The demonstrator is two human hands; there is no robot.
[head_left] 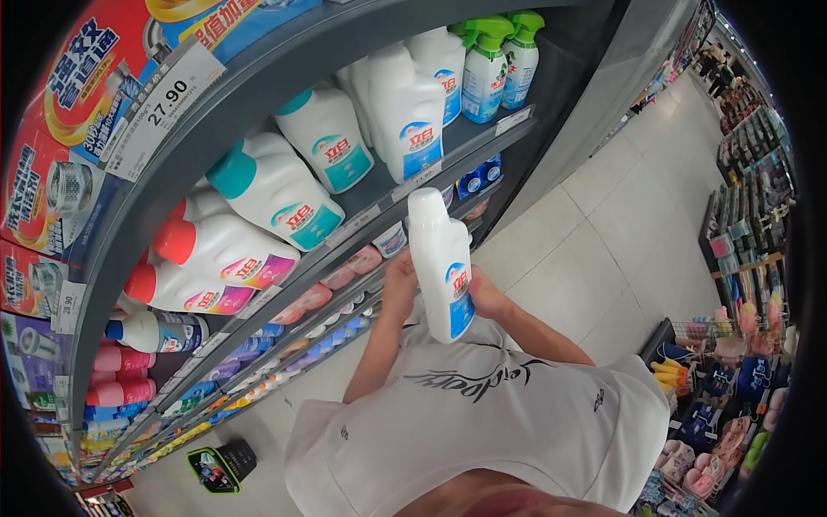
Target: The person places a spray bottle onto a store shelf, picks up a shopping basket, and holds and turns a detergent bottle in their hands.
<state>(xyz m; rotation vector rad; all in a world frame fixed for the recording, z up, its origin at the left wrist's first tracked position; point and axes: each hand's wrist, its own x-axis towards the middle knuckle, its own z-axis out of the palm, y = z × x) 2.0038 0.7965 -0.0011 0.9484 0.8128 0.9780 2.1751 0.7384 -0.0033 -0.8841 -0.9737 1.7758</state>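
Observation:
A white plastic bottle with a white cap and a blue label with red lettering is held upright, slightly tilted, in front of my chest. My right hand grips its right side, with the fingers partly hidden behind it. On the other side my left hand is closed against the bottle's left edge, its fingertips mostly out of sight behind it. Similar white bottles with blue labels stand on the shelf just beyond. Beside them are white bottles with teal caps and red caps.
The dark shelf edge with price tags runs diagonally close to my left arm. Green-topped spray bottles stand at the shelf's end. A black basket sits on the tiled floor at lower left. Racks of slippers line the right side.

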